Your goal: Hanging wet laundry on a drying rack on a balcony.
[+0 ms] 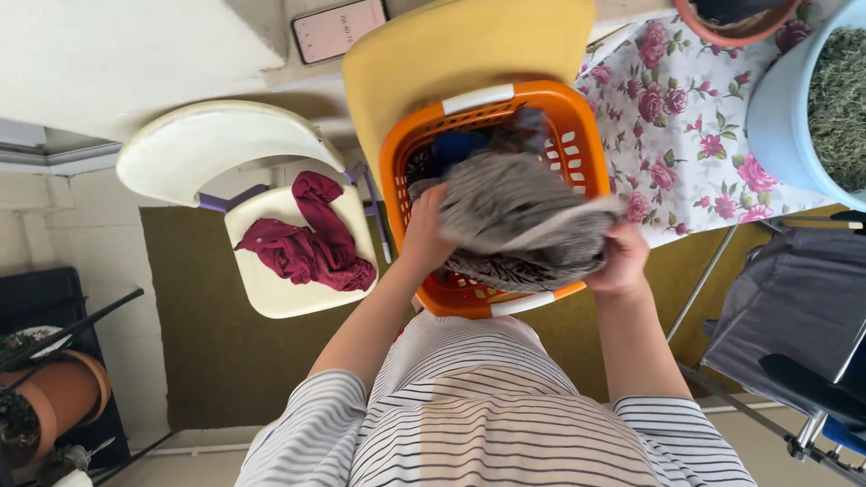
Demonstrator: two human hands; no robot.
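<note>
olive carpet [207, 343] under chairs; both hands [523, 248] grip grey cloth [523, 221] over orange basket [577, 135].

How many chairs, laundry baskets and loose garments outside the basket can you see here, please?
Plastic chairs: 2 (white, yellow)
Orange plastic laundry baskets: 1
Loose garments outside the basket: 1, the crumpled maroon cloth on the white chair
Total: 4

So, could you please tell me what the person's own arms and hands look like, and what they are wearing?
Both arms are bare from above the elbow down, and the left hand and right hand wear no gloves. No ring, watch or bracelet shows. Short sleeves of a white top with thin dark horizontal stripes cover the upper arms.
</note>
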